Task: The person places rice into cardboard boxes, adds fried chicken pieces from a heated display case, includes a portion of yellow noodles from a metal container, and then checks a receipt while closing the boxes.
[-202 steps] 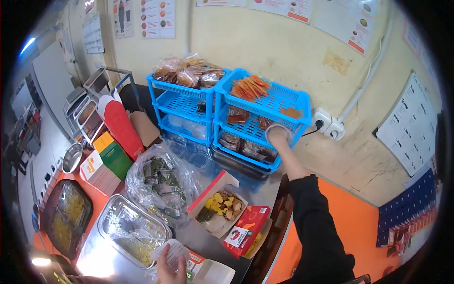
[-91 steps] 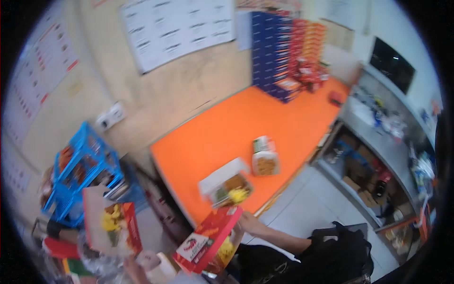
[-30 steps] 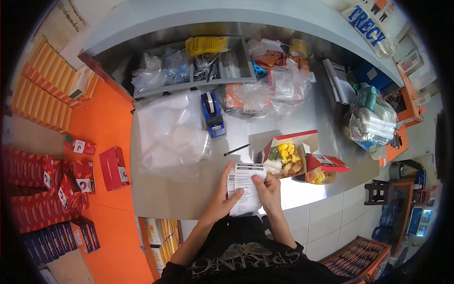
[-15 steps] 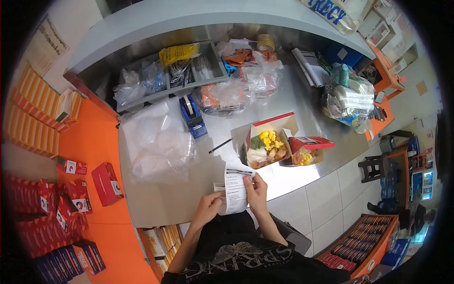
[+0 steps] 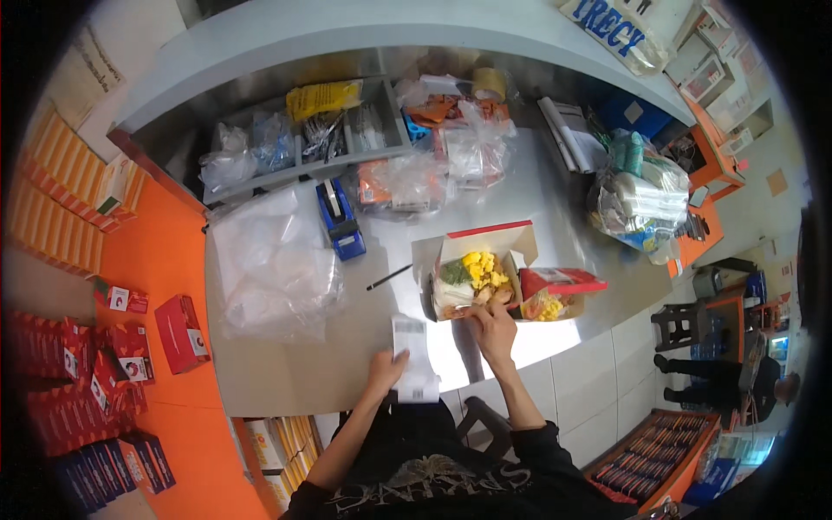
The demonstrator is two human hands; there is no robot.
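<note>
My left hand is closed on a long printed paper slip, which hangs over the near edge of the steel table. My right hand reaches forward, its fingers pinched at the near rim of an open food box. Inside that box are white rice, chopped greens, yellow scrambled egg and browned pieces of meat. Against its right side stands a smaller red-lidded food box, partly open, with yellow food showing. A black pen lies left of the boxes.
A blue tape dispenser stands beside a pile of clear plastic bags. Behind are a grey divided tray and bagged packets. A bag of rolls sits far right. Red boxes fill the orange counter at left.
My right hand has let go of the slip and moved forward to the near rim of the food box. The left hand keeps the slip, now hanging lower. A person has come into view far right.
</note>
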